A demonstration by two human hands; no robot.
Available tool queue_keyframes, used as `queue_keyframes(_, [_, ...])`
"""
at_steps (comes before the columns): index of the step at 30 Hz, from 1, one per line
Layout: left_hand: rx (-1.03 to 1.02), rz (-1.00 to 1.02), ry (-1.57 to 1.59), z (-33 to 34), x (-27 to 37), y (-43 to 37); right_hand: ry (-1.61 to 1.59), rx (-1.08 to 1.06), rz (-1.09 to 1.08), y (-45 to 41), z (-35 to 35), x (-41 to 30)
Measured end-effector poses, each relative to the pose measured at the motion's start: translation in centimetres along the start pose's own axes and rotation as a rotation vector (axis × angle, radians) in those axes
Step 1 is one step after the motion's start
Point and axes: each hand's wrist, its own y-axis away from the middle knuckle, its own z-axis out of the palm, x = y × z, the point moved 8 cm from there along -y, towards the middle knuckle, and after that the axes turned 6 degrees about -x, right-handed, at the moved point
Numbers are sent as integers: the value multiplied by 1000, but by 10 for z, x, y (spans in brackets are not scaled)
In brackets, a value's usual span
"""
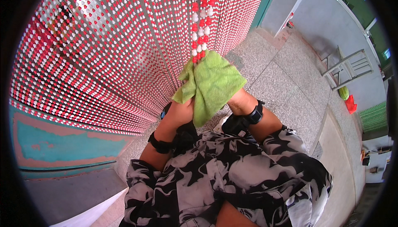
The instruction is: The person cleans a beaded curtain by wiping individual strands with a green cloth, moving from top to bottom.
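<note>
A green microfibre cloth [217, 84] is folded around the lower part of a few bead strands [200, 25] of red and white beads, hanging straight down in front of me. My left hand [184, 112] grips the cloth from its left side, fingers mostly covered. Under the right part of the cloth is my right hand [238, 101]; only the wrist and the back of the hand show, and its fingers are hidden. Behind and to the left spreads the rest of the red and white bead curtain [118, 40], its strands close together.
A teal door panel [62, 140] with peeling paint stands low at left beside a grey ledge [74, 192]. Speckled floor [279, 71] stretches right, towards a wooden chair [348, 68], a watermelon [344, 93], a red bag [351, 104] and a green bead curtain [373, 116].
</note>
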Motion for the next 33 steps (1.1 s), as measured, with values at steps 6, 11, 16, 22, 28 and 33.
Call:
queue_keyframes(6, [172,87,50,-7,23,-8,401,-151,-89,-3,-9,-1])
queue_keyframes(11, [-216,-96,-74,1,-5,-6,-93,12,190,7,-15,16])
queue_keyframes(16, [75,197,-308,-5,16,-5,198,-41,87,5,-15,20])
queue_keyframes(22, [1,14,-90,0,-17,0,31,-7,42,0,-22,23])
queue_keyframes(28, [-74,-132,-13,2,-19,-2,89,14,96,1,-15,18])
queue_keyframes(33, [-37,-12,-55,4,-16,0,148,84,107,5,-21,21])
